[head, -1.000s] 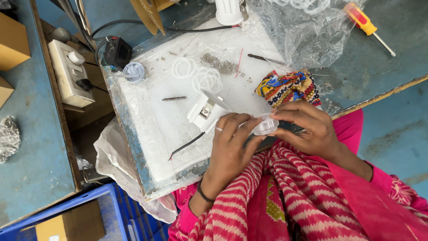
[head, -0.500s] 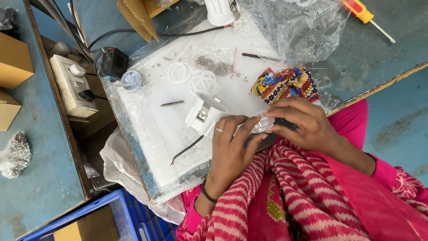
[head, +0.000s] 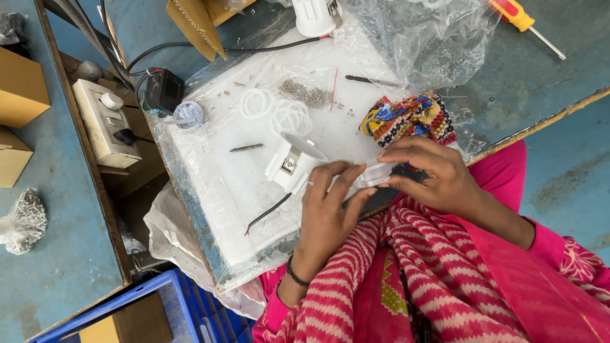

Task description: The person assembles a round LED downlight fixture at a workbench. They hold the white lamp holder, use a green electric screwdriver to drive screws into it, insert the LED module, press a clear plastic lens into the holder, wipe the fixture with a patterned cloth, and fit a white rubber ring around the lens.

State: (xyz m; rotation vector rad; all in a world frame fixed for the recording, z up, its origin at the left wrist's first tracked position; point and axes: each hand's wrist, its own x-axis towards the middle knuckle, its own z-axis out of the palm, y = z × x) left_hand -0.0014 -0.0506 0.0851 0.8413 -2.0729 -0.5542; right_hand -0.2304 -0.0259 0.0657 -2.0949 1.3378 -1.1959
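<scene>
housing (head: 293, 163) on sheet (head: 216, 184); rings (head: 276, 111) behind housing | cloth (head: 408, 119) right; switchboard (head: 105, 124) left

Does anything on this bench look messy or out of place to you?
A little. Small screws lie loose on the white sheet instead of in a tray, with strays scattered around. The screwdriver lies off at the far corner. The left hand and right hand hold a small white part; nothing looks broken.

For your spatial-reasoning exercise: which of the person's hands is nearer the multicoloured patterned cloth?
Right. The right hand lies just below the multicoloured patterned cloth, nearly touching it; the left hand sits further away, lower left, beside the white round fitting.
</scene>
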